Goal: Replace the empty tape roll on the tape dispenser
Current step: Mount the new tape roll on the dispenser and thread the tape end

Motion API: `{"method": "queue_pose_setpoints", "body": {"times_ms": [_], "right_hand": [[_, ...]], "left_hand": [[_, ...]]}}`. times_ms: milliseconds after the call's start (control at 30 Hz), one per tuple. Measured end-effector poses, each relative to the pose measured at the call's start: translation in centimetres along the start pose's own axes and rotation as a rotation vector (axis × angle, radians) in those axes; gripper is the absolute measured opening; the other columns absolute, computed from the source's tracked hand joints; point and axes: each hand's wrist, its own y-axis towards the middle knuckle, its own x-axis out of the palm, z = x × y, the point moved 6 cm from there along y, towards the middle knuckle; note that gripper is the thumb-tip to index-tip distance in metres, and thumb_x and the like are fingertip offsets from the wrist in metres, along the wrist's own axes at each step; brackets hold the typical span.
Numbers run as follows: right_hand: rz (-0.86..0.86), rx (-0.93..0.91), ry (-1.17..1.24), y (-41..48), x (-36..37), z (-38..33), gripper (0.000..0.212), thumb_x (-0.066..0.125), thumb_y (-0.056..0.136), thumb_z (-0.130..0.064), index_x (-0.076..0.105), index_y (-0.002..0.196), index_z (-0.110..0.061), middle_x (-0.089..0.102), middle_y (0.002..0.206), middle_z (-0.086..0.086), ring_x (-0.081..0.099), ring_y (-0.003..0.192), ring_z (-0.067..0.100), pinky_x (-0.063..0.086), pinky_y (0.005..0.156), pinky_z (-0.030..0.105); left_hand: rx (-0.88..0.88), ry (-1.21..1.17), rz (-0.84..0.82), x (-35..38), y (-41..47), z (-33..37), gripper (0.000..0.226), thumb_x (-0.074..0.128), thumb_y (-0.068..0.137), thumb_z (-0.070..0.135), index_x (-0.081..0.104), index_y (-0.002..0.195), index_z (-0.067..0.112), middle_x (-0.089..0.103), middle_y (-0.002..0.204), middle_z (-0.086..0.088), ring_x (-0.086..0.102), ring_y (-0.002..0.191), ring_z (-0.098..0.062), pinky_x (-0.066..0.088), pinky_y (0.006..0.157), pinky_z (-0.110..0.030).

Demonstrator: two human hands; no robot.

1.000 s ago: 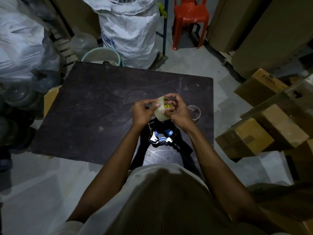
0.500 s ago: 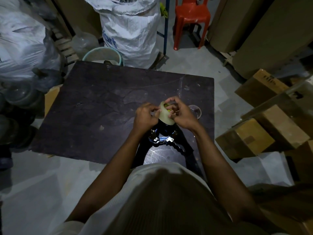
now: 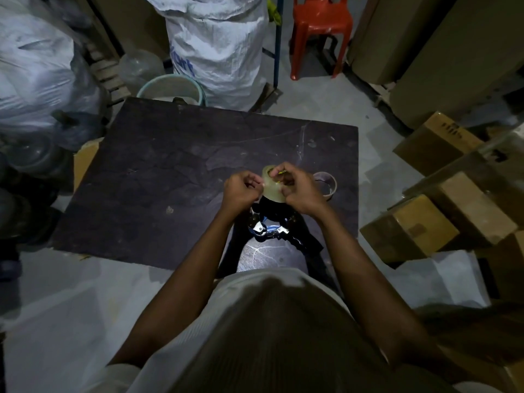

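Note:
A pale new tape roll (image 3: 271, 186) with a yellow core label is held above the near right part of the dark table (image 3: 170, 177). My right hand (image 3: 295, 191) grips the roll from the right, fingers over its top. My left hand (image 3: 241, 191) is closed at the roll's left edge, pinching at the tape there. Below the hands lies the tape dispenser (image 3: 269, 228), black with blue and metal parts, at the table's near edge. An empty tape core (image 3: 326, 184) lies on the table just right of my right hand.
Cardboard boxes (image 3: 411, 231) are stacked to the right of the table. A white sack (image 3: 218, 43), a bucket (image 3: 173, 89) and a red plastic chair (image 3: 320, 21) stand behind it. Plastic bags and jars crowd the left side.
Both hands have turned the tape roll and shifted slightly. My left fingers have closed tighter against the roll's left edge. The dispenser and empty core have not moved.

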Motion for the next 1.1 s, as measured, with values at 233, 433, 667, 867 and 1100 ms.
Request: {"method": "queue_pose_setpoints", "body": {"times_ms": [233,433,667,867,1100], "right_hand": [[0.026,-0.025,-0.100,0.5,-0.2,1.0,0.043,0.058,0.077,0.019,0.063,0.098,-0.019,0.069,0.109,-0.001,0.063,0.099,-0.012,0.051,0.083,0.012],[-0.051,-0.075,-0.167,0.2,-0.7,1.8,0.047,0.057,0.079,0.018,0.065,0.093,-0.027,0.066,0.113,0.005,0.064,0.110,0.010,0.051,0.094,0.021],[0.041,-0.077,-0.223,0.4,-1.6,2.4,0.041,0.069,0.080,0.009,0.074,0.098,-0.028,0.070,0.115,0.000,0.054,0.108,-0.008,0.044,0.107,0.034],[0.094,0.058,0.025,0.4,-2.7,3.0,0.021,0.069,0.093,-0.006,0.076,0.109,-0.018,0.074,0.109,-0.003,0.068,0.102,0.008,0.054,0.092,0.026],[-0.034,0.213,0.267,0.4,-1.3,2.4,0.040,0.079,0.087,-0.012,0.068,0.123,-0.002,0.074,0.095,0.007,0.071,0.078,-0.004,0.051,0.068,0.010]], "left_hand": [[-0.358,-0.497,-0.117,0.8,-0.5,-1.3,0.023,0.082,0.083,0.024,0.069,0.091,0.007,0.067,0.077,-0.009,0.065,0.064,-0.016,0.058,0.058,-0.029],[-0.655,-0.563,-0.278,0.6,-1.0,-2.7,0.061,0.072,0.081,0.060,0.059,0.105,0.006,0.060,0.086,-0.006,0.057,0.072,-0.017,0.060,0.068,-0.035],[-0.632,-0.621,-0.311,0.7,-1.0,-2.1,0.015,0.062,0.095,0.025,0.063,0.103,0.012,0.064,0.104,-0.007,0.068,0.085,-0.025,0.064,0.069,-0.038],[-0.457,-0.452,-0.152,0.5,-0.6,-0.6,0.022,0.083,0.079,0.026,0.071,0.081,0.009,0.068,0.061,0.000,0.062,0.059,-0.017,0.049,0.044,-0.023],[-0.286,-0.077,0.086,-0.3,0.6,1.4,0.078,0.083,0.039,0.069,0.071,0.098,0.021,0.075,0.093,0.000,0.073,0.087,-0.017,0.062,0.078,-0.037]]}}
